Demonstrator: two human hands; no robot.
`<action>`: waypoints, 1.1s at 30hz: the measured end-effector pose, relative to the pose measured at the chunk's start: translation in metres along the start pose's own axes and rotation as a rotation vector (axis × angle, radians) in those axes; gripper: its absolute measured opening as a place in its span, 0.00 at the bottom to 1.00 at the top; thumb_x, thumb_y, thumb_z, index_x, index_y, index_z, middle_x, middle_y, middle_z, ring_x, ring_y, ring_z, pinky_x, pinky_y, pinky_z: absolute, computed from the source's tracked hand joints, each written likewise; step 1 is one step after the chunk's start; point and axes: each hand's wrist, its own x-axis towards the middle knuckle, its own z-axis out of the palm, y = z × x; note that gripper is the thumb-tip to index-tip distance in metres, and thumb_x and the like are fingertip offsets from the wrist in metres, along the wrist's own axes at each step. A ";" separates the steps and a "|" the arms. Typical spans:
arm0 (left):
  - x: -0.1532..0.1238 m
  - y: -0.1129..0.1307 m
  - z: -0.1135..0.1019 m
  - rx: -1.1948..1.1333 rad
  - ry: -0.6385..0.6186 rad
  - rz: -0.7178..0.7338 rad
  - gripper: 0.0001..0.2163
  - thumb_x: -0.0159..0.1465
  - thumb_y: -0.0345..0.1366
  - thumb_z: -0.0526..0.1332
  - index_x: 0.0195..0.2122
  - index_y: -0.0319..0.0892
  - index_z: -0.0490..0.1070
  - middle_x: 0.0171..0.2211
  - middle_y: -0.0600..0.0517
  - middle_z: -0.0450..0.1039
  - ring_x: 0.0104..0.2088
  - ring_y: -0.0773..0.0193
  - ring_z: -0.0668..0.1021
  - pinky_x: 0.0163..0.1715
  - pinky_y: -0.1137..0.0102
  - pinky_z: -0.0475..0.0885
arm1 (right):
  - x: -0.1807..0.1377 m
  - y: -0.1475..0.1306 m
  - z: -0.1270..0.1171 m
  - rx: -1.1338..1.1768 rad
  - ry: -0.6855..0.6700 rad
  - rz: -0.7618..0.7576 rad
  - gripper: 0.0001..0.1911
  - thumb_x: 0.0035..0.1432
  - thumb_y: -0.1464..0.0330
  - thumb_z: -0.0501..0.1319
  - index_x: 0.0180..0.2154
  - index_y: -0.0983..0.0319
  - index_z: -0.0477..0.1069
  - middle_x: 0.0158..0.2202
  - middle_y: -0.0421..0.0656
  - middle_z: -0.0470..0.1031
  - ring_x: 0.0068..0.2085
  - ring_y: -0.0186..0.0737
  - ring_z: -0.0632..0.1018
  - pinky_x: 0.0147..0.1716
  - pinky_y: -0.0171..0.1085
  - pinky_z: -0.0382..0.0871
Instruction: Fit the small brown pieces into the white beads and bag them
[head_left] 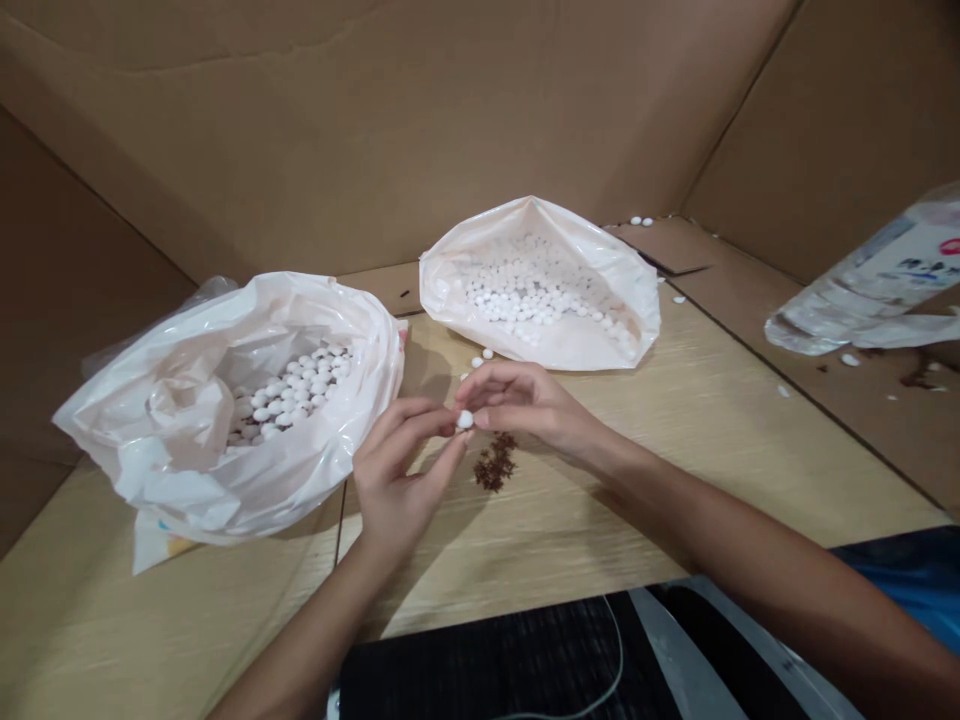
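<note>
A small white ball point(465, 419) sits between my two hands above the table. My left hand point(401, 470) pinches it from the left with thumb and fingertips. On the other side, my right hand point(525, 405) has its thumb against the ball and its fingers curled behind it. Any smaller piece between those fingertips is too small to make out. Just below my right hand lies a little pile of thin dark brown bits point(495, 462). A few loose white balls point(487, 354) rest on the table beyond my fingers.
Left stands an open white plastic bag point(172, 470) of white balls; another open bag point(622, 290) of them lies behind my hands. Cardboard walls point(360, 130) enclose the wooden table point(712, 440). A clear plastic bag with printing point(847, 300) is at right.
</note>
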 end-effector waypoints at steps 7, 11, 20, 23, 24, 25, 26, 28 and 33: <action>0.001 -0.001 -0.002 -0.017 -0.005 -0.005 0.09 0.55 0.24 0.68 0.36 0.42 0.77 0.36 0.51 0.77 0.38 0.64 0.79 0.38 0.67 0.75 | 0.000 0.004 -0.005 -0.099 -0.008 0.013 0.06 0.51 0.68 0.68 0.33 0.62 0.78 0.31 0.41 0.79 0.33 0.32 0.77 0.34 0.33 0.70; 0.001 -0.002 -0.003 -0.038 -0.026 -0.023 0.09 0.56 0.25 0.68 0.36 0.43 0.78 0.36 0.51 0.78 0.38 0.64 0.79 0.38 0.67 0.76 | 0.001 0.006 -0.007 -0.132 -0.025 -0.014 0.05 0.51 0.67 0.69 0.32 0.62 0.78 0.30 0.41 0.79 0.31 0.33 0.77 0.31 0.33 0.70; -0.002 -0.005 -0.003 -0.039 -0.015 -0.007 0.09 0.55 0.25 0.69 0.36 0.44 0.79 0.36 0.51 0.78 0.36 0.64 0.79 0.36 0.69 0.76 | 0.000 0.004 -0.007 -0.237 -0.038 -0.074 0.05 0.50 0.66 0.69 0.30 0.61 0.79 0.32 0.42 0.79 0.33 0.34 0.77 0.34 0.35 0.70; -0.001 -0.006 -0.001 -0.045 -0.004 0.004 0.09 0.55 0.24 0.68 0.35 0.43 0.78 0.35 0.51 0.77 0.36 0.65 0.79 0.37 0.69 0.76 | 0.001 0.004 -0.006 -0.242 -0.022 -0.058 0.06 0.50 0.65 0.69 0.30 0.61 0.79 0.31 0.41 0.79 0.32 0.33 0.77 0.33 0.34 0.69; -0.001 -0.007 0.000 -0.049 -0.007 -0.003 0.08 0.56 0.24 0.67 0.35 0.43 0.78 0.35 0.51 0.77 0.37 0.65 0.79 0.38 0.69 0.77 | 0.002 0.004 -0.007 -0.244 -0.014 -0.045 0.06 0.50 0.65 0.70 0.30 0.61 0.79 0.30 0.41 0.79 0.32 0.33 0.76 0.33 0.34 0.69; 0.000 -0.008 0.002 -0.057 -0.013 -0.020 0.08 0.57 0.25 0.67 0.36 0.43 0.77 0.36 0.51 0.77 0.37 0.65 0.79 0.38 0.69 0.77 | 0.003 0.003 -0.009 -0.247 0.001 -0.035 0.07 0.49 0.65 0.70 0.30 0.61 0.78 0.30 0.41 0.79 0.32 0.33 0.76 0.32 0.34 0.68; 0.000 -0.009 0.003 -0.068 -0.027 -0.044 0.08 0.57 0.25 0.66 0.37 0.43 0.77 0.38 0.50 0.76 0.38 0.64 0.79 0.38 0.68 0.77 | 0.004 0.001 -0.012 -0.253 0.026 -0.028 0.08 0.49 0.64 0.70 0.31 0.61 0.78 0.30 0.41 0.79 0.31 0.33 0.76 0.32 0.34 0.68; 0.000 -0.014 0.005 -0.109 -0.059 -0.118 0.12 0.58 0.28 0.66 0.44 0.43 0.74 0.43 0.48 0.73 0.38 0.65 0.78 0.37 0.68 0.78 | 0.007 -0.004 -0.022 -0.290 0.129 -0.046 0.09 0.49 0.63 0.70 0.32 0.61 0.78 0.30 0.41 0.78 0.32 0.34 0.76 0.32 0.35 0.69; 0.000 -0.025 0.009 0.068 -0.148 -0.153 0.27 0.55 0.29 0.66 0.56 0.45 0.64 0.53 0.45 0.67 0.52 0.55 0.73 0.51 0.56 0.71 | 0.010 -0.016 -0.046 -0.574 0.465 -0.227 0.09 0.49 0.64 0.68 0.31 0.62 0.75 0.32 0.42 0.77 0.36 0.39 0.76 0.40 0.40 0.69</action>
